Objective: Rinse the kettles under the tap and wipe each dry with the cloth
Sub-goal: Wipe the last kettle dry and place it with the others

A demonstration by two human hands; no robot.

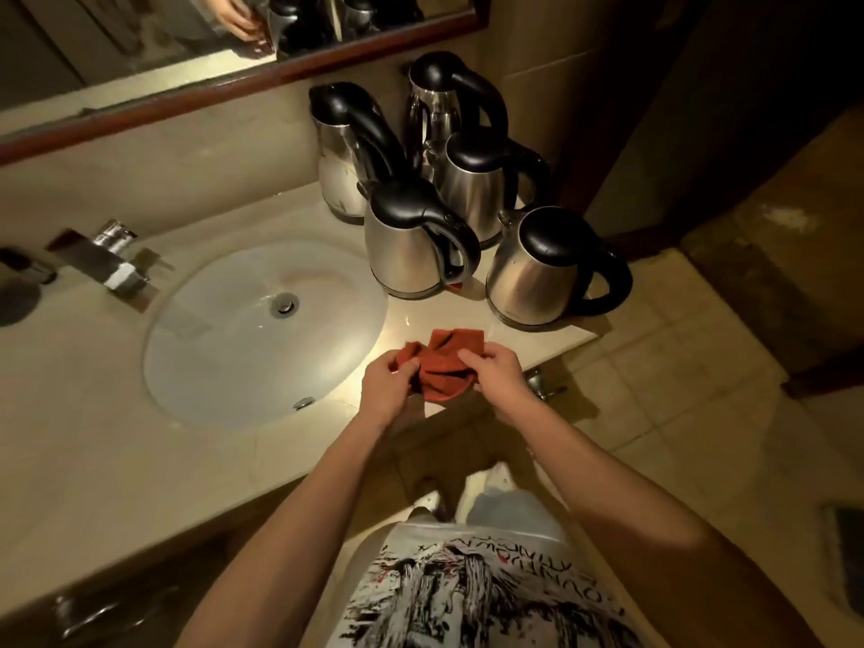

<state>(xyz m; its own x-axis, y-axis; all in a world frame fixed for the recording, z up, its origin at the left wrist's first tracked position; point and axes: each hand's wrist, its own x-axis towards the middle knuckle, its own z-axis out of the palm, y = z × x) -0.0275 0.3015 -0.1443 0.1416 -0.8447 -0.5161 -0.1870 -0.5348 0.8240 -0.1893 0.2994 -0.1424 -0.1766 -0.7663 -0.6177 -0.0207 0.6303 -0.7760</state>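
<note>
Handling now: the red cloth (444, 367) is being bunched between both hands above the front edge of the tabletop (93, 413), just right of the sink (196, 367).
Left hand: the left hand (390, 385) is being curled round the cloth's left side, its fingers (406, 364) pinching a fold.
Right hand: the right hand (498, 374) is being closed on the cloth's right side, thumb on top, with fingers tucked under and hidden.
Kettles: five steel kettles with black lids are being kept in a cluster on the tabletop to the right of the sink; the nearest kettle (537, 273) and the front-left kettle (411, 245) are standing upright, close beside each other; three more are standing behind them against the wall.
Tap: no water is being seen running from the tap (117, 259); the sink is looking wet.
Step judged: the cloth is being readied; whether any kettle is already rinsed cannot be told.
Next move judged: one hand is being needed free, so the cloth is likely being passed to a single hand before a handle is gripped.
</note>
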